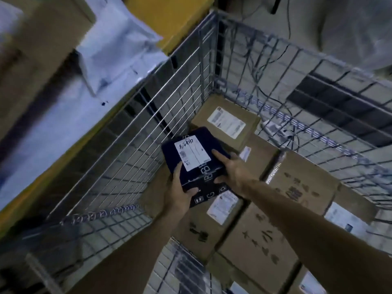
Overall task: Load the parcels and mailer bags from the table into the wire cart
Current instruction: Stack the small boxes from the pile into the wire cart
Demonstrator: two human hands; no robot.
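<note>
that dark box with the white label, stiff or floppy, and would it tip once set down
Probably stiff: the dark box keeps crisp edges between the left hand and right hand. Likely light, since the hands hold only its near end. It looks low and flat, so it should sit without tipping on the cardboard boxes in the wire cart.

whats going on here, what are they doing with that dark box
A person holds a dark rectangular box with a white shipping label in both hands, the left hand at its near corner and the right hand on its right side, inside the grey wire cart. The box is low over the brown cardboard boxes packed in the cart, not clearly set down yet. White plastic mailer bags lie outside the cart to the left.
</note>
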